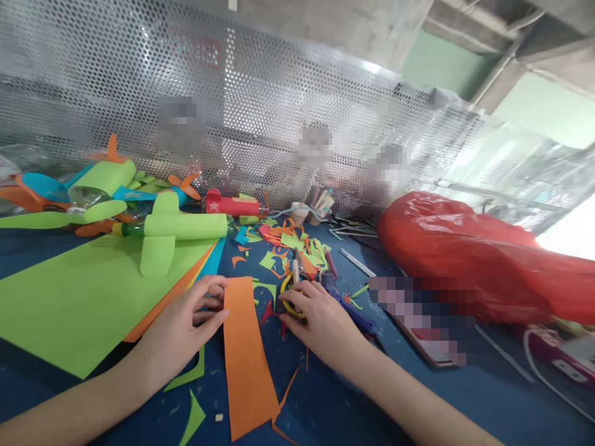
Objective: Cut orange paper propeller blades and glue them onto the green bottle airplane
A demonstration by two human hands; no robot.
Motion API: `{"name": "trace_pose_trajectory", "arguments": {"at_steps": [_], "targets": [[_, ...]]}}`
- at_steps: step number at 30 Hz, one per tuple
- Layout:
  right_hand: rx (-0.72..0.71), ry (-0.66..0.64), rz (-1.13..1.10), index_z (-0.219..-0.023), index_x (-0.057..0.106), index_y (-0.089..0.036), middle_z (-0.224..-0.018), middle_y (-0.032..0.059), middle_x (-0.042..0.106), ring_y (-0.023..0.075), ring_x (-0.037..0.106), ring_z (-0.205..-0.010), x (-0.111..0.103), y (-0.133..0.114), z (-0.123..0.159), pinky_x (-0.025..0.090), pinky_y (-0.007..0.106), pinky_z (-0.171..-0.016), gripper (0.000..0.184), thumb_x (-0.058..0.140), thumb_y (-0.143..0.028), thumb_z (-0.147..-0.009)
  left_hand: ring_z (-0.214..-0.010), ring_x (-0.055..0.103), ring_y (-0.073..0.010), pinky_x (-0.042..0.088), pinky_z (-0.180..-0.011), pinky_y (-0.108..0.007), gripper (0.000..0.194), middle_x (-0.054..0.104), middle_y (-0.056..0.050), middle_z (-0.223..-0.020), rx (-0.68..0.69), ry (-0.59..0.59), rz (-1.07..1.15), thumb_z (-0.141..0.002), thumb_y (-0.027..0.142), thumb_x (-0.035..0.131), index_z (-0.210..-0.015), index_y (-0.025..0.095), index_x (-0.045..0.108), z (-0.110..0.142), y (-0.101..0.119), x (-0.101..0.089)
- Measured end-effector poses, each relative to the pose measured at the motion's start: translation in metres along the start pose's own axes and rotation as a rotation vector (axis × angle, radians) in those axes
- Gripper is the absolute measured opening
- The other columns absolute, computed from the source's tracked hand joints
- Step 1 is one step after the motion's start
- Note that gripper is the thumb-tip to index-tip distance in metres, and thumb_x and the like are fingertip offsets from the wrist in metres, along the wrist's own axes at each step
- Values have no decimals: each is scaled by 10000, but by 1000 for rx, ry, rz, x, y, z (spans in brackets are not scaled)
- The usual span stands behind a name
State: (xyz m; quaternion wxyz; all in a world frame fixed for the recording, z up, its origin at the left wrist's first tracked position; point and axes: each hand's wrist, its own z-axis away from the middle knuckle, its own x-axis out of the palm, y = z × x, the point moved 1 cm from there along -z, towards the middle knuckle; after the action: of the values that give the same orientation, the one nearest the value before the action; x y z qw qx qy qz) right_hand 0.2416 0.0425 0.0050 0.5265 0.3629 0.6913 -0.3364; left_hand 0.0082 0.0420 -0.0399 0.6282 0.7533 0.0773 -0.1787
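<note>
An orange foam strip (pixel 246 359) lies lengthwise before me on the blue table. My left hand (pixel 204 313) is at its upper left edge, thumb and fingers curved and apart, their tips touching the edge. To the right, my right hand (pixel 318 310) has its fingers around the yellow handle of a pair of scissors (pixel 287 286); the palm hides part of them. A purple-handled tool (pixel 357 316) lies beside that hand. Green foam offcuts (pixel 192 418) and a thin orange trimming (pixel 289 390) lie around the strip.
Large green foam sheets (pixel 69 297) lie at left beneath a green model plane (pixel 186 227). Behind are a red bottle model (pixel 232 204), coloured scraps (pixel 279 244) and a cup (pixel 300 212). A red plastic bag (pixel 455 248) and a phone-like object (pixel 427 341) lie right.
</note>
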Motion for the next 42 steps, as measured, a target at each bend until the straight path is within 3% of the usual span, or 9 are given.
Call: {"name": "trace_pose_trajectory", "arguments": {"at_steps": [5, 8, 12, 15, 21, 28, 33, 38, 42], "targets": [[31, -6, 86, -1086, 595, -146, -1042, 120, 632, 267, 606, -956, -2, 2, 0, 504, 408, -845, 222, 619, -215, -876, -1026, 637, -251, 550, -860, -348, 267, 614, -64, -1141, 76, -69, -219, -883, 421, 477, -976, 250, 660, 1, 2, 1], [16, 1, 153, -956, 621, -133, -942, 123, 641, 283, 598, -916, -3, 2, -2, 486, 431, -840, 93, 547, -174, -916, -1062, 620, -276, 531, -898, -399, 323, 617, -73, -1185, 122, -66, -384, -886, 439, 465, -1016, 251, 693, 3, 4, 2], [-41, -12, 214, -893, 647, -121, -952, 149, 653, 323, 586, -946, 2, 7, -5, 469, 478, -843, 140, 528, -48, -880, -1072, 607, -295, 497, -946, -462, 338, 634, -98, -1177, 240, -43, -570, -883, 408, 489, -1067, 218, 700, 8, 3, 6], [-53, 0, 203, -876, 655, -141, -958, 123, 670, 283, 613, -923, 4, 11, -4, 493, 418, -822, 158, 542, -31, -866, -1110, 575, -317, 471, -968, -508, 355, 602, -140, -1190, 358, -23, -671, -896, 377, 473, -1084, 173, 695, 12, 0, 9], [-15, 135, 164, -809, 641, -157, -909, 92, 681, 232, 649, -851, 3, 13, -2, 520, 345, -784, 203, 519, 2, -833, -1299, 395, -351, 434, -1003, -542, 329, 357, -130, -1439, 460, -14, -786, -920, 375, 451, -1060, 194, 687, 16, 2, 10], [-38, 404, 132, -889, 570, -185, -890, 94, 669, 247, 639, -876, -12, 6, 2, 518, 418, -820, 161, 441, -92, -909, -1306, 402, -293, 396, -1048, -504, 446, 397, -87, -1426, 511, 13, -736, -932, 399, 443, -1357, 268, 412, 18, 8, 10], [-269, 585, -292, -983, 565, -207, -1054, 71, 691, 175, 643, -998, -23, -17, 18, 513, 334, -882, 142, 554, -89, -905, -1340, 354, -280, 327, -1097, -454, 588, 340, -65, -1481, 557, 153, -739, -940, 380, 424, -1471, 280, 194, 23, 19, 5], [-24, 443, -1007, -904, 616, -221, -966, 55, 700, 185, 673, -909, -17, -30, 19, 556, 324, -781, 26, 618, -237, -884, -1127, 565, -273, 409, -1016, -437, 458, 618, -42, -1217, 576, 156, -679, -948, 382, 409, -1399, 308, 385, 22, 14, 2], [145, 177, -1358, -850, 603, -192, -784, 1, 638, 121, 618, -691, -7, -29, 11, 503, 232, -614, 282, 735, -424, -759, -861, 668, -235, 533, -812, -349, 417, 726, -24, -963, 638, -26, -690, -984, 365, 255, -1181, 306, 618, 26, 3, 11]]}}
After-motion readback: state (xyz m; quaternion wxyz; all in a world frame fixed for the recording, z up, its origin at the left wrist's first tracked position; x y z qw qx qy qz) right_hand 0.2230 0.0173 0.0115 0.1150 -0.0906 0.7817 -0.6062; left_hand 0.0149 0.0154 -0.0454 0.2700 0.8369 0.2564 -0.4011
